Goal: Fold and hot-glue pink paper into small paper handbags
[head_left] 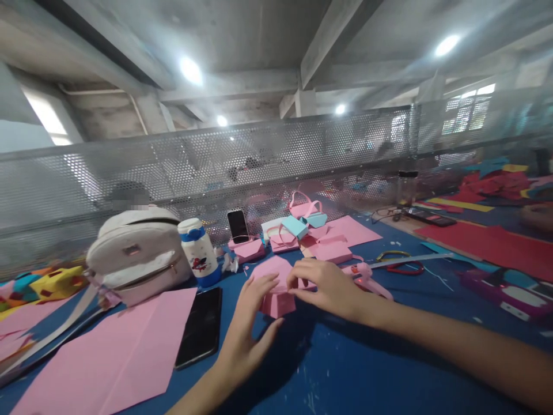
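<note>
A small folded pink paper box [279, 305] with a lid-like flap sits on the blue table in front of me. My left hand [253, 314] curves around its left side, fingers on top and thumb by its lower front. At the upper right edge of the box, my right hand [324, 285] has its fingertips bent together on the paper; the exact pinch is partly hidden. Just beyond the right wrist lies a pink glue gun [367, 279]. Several finished-looking pink paper bags [283, 239] and light blue ones stand behind the box.
On the left are a white backpack [138, 253], a bottle [199, 253], a dark phone [201, 325] and a large pink sheet [125, 351]. Scissors [400, 262], red paper [479, 242] and a purple item [505, 294] lie right. A perforated metal screen [259, 167] borders the back.
</note>
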Tool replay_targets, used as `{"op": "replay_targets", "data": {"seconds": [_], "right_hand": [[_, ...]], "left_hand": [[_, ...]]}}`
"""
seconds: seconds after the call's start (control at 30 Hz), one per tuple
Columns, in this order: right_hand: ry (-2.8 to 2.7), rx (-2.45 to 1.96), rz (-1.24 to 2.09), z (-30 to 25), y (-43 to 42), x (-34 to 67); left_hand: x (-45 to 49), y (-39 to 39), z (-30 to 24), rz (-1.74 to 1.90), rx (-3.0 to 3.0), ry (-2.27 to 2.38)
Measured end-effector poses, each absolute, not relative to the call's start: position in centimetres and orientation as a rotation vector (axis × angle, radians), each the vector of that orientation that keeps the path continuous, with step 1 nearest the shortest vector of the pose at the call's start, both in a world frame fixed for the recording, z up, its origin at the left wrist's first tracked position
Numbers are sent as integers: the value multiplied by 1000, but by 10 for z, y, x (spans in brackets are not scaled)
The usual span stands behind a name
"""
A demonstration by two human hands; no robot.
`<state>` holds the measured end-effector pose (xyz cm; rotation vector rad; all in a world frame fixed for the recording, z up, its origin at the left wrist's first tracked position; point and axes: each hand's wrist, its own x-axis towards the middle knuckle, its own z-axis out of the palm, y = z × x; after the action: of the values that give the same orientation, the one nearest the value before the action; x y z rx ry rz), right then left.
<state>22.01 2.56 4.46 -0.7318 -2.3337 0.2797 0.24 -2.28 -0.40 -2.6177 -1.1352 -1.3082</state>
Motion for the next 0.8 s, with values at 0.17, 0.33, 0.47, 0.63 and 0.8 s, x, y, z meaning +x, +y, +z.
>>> {"op": "replay_targets", "data": {"seconds": [0.17, 0.33, 0.47, 0.63, 0.8], "right_hand": [[-2339, -678, 410, 31, 25, 219], [-2370, -618, 456, 25, 23, 217], [-2360, -627, 511, 25, 20, 217], [-2296, -662, 672, 27, 18, 215], [-2207, -597, 758, 26, 23, 217]], "left_hand": [[18, -33, 5, -1544, -2682, -1385], [27, -34, 16, -1671, -2632, -1641], [26, -30, 21, -1619, -2733, -1611], [24, -28, 22, -1560, -2754, -1573], [18, -26, 26, -1557, -2757, -1590]]}}
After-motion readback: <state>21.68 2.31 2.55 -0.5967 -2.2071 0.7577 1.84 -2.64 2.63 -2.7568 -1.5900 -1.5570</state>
